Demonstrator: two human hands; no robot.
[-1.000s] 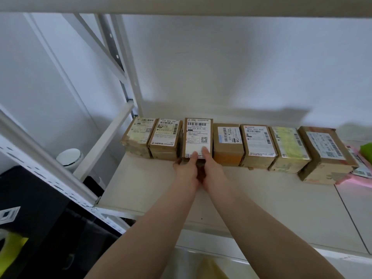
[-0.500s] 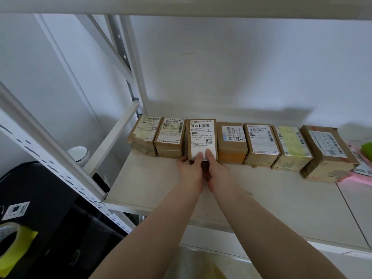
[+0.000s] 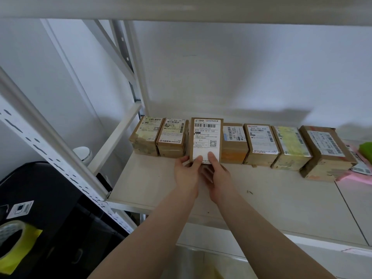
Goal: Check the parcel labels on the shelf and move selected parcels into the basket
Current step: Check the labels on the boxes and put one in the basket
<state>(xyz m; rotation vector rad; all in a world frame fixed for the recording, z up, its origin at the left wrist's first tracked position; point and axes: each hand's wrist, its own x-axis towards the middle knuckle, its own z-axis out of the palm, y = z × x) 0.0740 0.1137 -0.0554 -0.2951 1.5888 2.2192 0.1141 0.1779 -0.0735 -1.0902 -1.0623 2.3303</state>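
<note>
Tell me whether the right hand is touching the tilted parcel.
Touching. The head view shows the right hand with its thumb pressed on the white label of the tilted parcel.

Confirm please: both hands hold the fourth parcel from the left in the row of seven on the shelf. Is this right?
Not quite. In the head view, the left hand and right hand hold the third parcel from the left, not the fourth. The row on the shelf does have seven.

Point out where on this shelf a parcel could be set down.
Bare shelf board runs in front of the parcel row, right of both hands. A smaller patch lies left of the left hand. The back is crowded: boxes packed side by side, pink mailer at the right end.
</note>
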